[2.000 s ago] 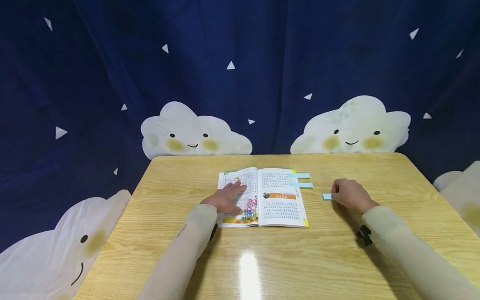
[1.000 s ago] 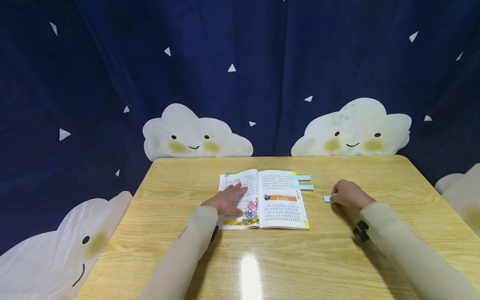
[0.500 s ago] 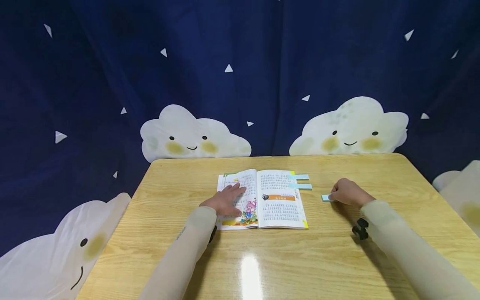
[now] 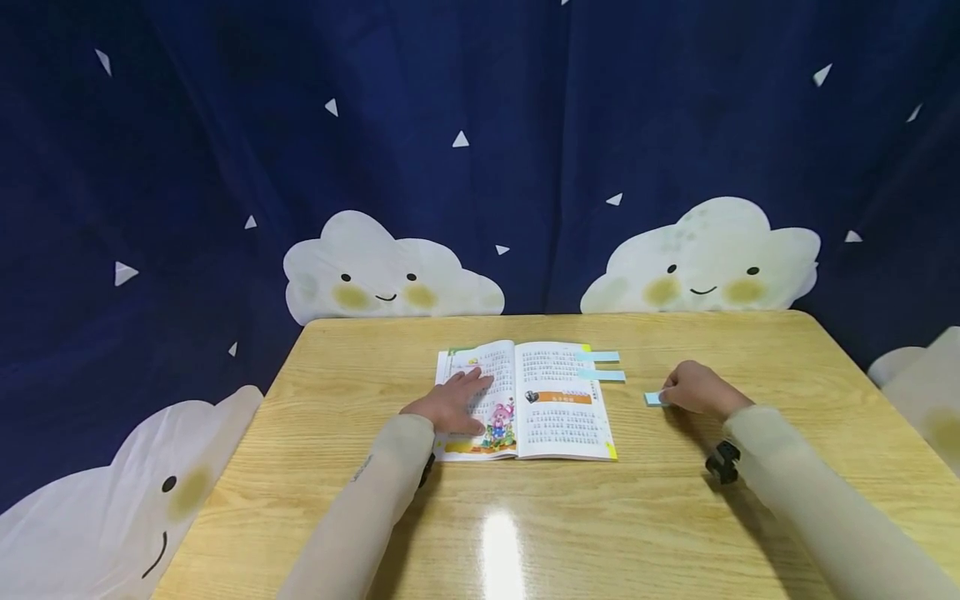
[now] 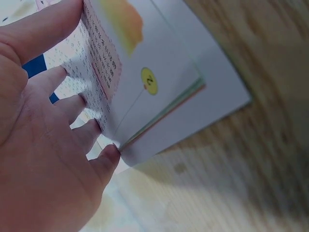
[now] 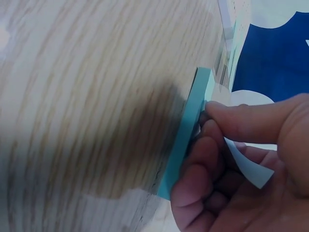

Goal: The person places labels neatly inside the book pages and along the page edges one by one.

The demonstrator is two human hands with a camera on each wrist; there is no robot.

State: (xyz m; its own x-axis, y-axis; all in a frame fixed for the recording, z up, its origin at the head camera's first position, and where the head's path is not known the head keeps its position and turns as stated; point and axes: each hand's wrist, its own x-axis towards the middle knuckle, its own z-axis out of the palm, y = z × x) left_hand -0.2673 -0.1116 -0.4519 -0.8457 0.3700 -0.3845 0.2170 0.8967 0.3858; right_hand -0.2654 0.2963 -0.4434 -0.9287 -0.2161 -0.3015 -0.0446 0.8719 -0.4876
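An open book with printed text and cartoon pictures lies on the wooden table. My left hand rests with spread fingers on its left page; the left wrist view shows the fingertips against the paper. Two pale blue sticky notes stick out past the right page's edge. To the right of the book, my right hand is at a small pad of blue sticky notes. In the right wrist view the thumb and forefinger pinch a sticky note whose free end curls up, close over the pad.
The wooden table reaches back to a dark blue curtain with white clouds and small triangles. A black band with a camera mount sits on the right wrist. Light glares off the table's near part.
My right fingers have shifted slightly at the sticky note pad, with the hand staying beside it. The left hand and the book keep their places.
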